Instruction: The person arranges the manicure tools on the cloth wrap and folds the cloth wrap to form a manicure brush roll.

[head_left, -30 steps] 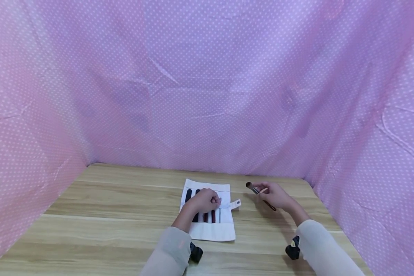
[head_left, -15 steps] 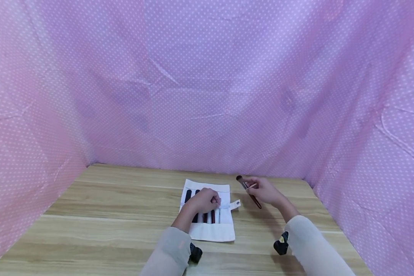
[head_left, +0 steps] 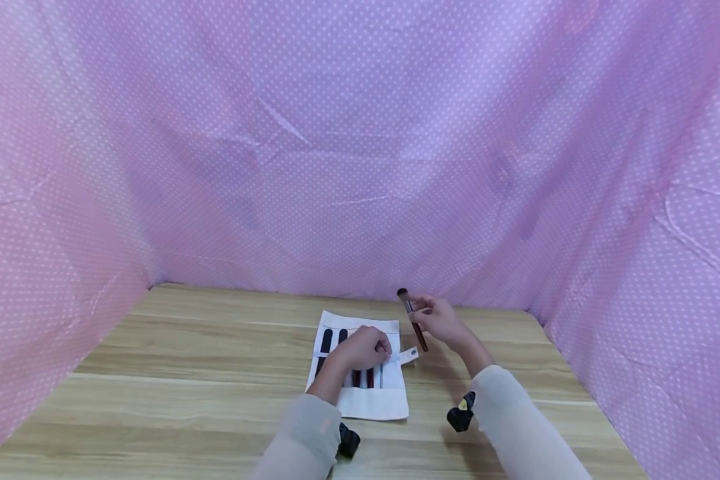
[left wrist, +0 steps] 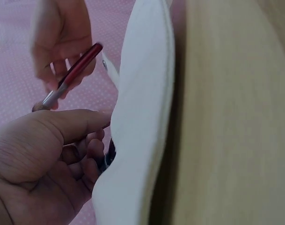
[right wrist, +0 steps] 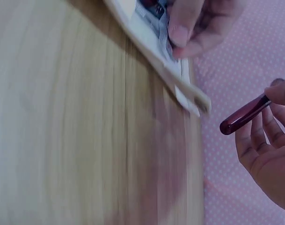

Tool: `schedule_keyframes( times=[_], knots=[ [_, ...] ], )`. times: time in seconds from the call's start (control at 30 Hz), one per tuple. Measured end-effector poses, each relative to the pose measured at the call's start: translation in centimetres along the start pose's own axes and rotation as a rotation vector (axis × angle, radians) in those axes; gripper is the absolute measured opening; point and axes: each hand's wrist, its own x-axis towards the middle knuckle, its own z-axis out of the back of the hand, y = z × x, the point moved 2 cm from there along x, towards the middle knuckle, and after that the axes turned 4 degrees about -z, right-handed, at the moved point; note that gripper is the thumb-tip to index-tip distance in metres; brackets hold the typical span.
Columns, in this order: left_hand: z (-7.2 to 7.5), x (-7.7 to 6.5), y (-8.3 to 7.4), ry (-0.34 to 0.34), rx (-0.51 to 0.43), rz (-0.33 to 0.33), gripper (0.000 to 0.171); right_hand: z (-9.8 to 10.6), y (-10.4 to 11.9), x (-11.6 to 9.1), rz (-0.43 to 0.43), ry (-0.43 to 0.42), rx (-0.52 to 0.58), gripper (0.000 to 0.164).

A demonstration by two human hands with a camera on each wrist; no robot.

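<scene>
My right hand [head_left: 447, 325] holds a makeup brush [head_left: 417, 327] with a dark red handle, silver collar and brown bristles. The brush is raised to the right of a white cloth brush roll [head_left: 372, 403], bristles up and away. In the right wrist view its rounded red handle end [right wrist: 233, 123] sticks out from the fingers. My left hand [head_left: 366, 350] is over the middle of the roll, thumb and fingertip pinching its elastic band [right wrist: 163, 35]. Dark tools [head_left: 327, 340] and red-handled brushes [head_left: 369, 378] lie in the roll, partly hidden by that hand.
A strap with a snap button [head_left: 409, 355] juts from the roll's right side. The roll lies on a wood-grain table [head_left: 186, 380]. Pink dotted cloth [head_left: 360, 167] hangs behind the table and along both sides.
My right hand has moved left and away with the brush, bringing it closer to the roll and more upright. My left hand has shifted slightly right along the band.
</scene>
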Motion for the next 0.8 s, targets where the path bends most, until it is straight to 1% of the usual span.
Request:
schedule_keyframes(
  times=[0.03,0.23,0.3,0.47,0.53,0.7,0.8],
  knots=[
    [-0.1,0.1,0.0,0.001,0.000,0.005,0.013,-0.2,-0.3,0.4,-0.002,-0.012,0.021,0.048],
    [0.0,0.4,-0.1,0.005,0.016,0.034,0.013,-1.7,0.2,1.3,-0.017,-0.049,0.115,0.047],
    [0.0,0.4,-0.1,0.005,0.030,0.042,0.012,-2.1,0.4,1.5,-0.017,-0.061,0.132,0.047],
    [0.0,0.4,0.0,0.017,0.051,0.083,0.011,-3.1,0.2,1.9,-0.043,-0.092,0.199,0.053],
    [-0.1,0.4,0.0,0.025,0.047,0.094,0.011,-3.4,0.0,2.0,-0.049,-0.108,0.236,0.056],
    [-0.2,0.4,0.0,0.029,0.042,0.084,0.011,-4.1,-1.0,2.1,-0.037,-0.121,0.283,0.057],
    [-0.3,0.4,0.0,0.025,0.048,0.063,0.012,-4.3,-1.7,2.4,-0.081,-0.120,0.283,0.058]
  ],
)
